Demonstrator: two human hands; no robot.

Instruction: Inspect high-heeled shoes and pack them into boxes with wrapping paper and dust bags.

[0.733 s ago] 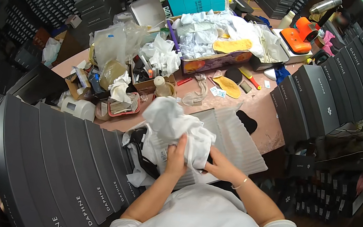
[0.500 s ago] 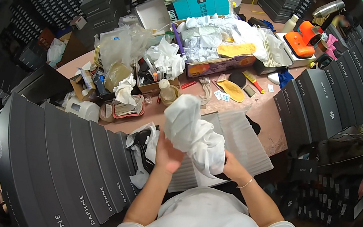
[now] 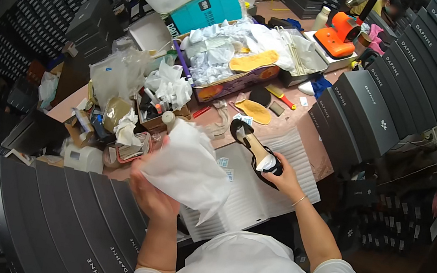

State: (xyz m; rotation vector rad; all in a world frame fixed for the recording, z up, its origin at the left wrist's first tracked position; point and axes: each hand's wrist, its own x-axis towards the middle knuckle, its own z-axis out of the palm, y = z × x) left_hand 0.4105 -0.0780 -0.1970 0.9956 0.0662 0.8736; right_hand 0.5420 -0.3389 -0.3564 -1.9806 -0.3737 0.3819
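A black strappy shoe (image 3: 255, 149) with a pale insole is in my right hand (image 3: 286, 177), the fingers closed round its toe end. White stuffing shows in the toe. My left hand (image 3: 157, 192) grips a sheet of thin white wrapping (image 3: 191, 166), which hangs loose and hides part of the fingers. Below both hands lies an open shoe box (image 3: 243, 195), lined with ribbed white packing sheet (image 3: 292, 157). Small printed labels (image 3: 229, 174) lie on the pale surface between the hands.
Dark shoe boxes are stacked at the left (image 3: 63, 215) and right (image 3: 371, 109). A purple carton (image 3: 232, 87) holds crumpled paper and a yellow insole. An orange device (image 3: 337, 35) stands at the back right. Plastic bags (image 3: 117, 72) and small tools clutter the pink table (image 3: 321, 155).
The white wrapping has come off the shoe. My left hand has moved left with the wrapping, while my right hand now holds the bare shoe. The whole view has shifted slightly.
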